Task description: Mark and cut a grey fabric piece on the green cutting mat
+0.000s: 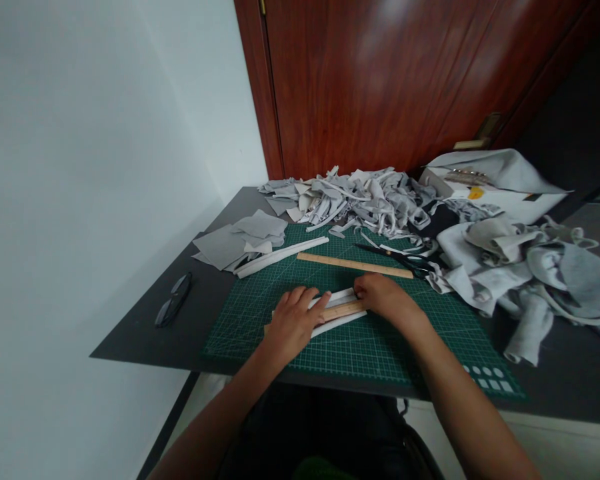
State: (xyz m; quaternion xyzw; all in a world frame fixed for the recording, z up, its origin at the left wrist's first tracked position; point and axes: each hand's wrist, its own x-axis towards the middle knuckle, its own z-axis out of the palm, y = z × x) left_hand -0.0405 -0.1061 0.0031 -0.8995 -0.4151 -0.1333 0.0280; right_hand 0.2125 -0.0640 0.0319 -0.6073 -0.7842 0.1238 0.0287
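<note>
A short wooden ruler [344,310] lies along a narrow light fabric strip [337,327], whose pale edges show on both sides of it. My left hand [293,320] rests over the left part of the ruler and fabric, fingers spread and pressing down. At the right end, my right hand [383,297] has its fingers curled in at the fabric's far edge; its fingertips are partly hidden. Beneath them is a green cutting mat [260,313]. Beyond my hands lies a second wooden ruler [355,265], with black scissors [415,263] near its right end.
A long white folded strip [280,255] and flat grey fabric pieces [220,247] lie on the left. Eyeglasses [174,300] sit near the table's left edge. A heap of scraps [365,200] fills the back; more rumpled fabric [510,260] and a white box [505,203] are on the right.
</note>
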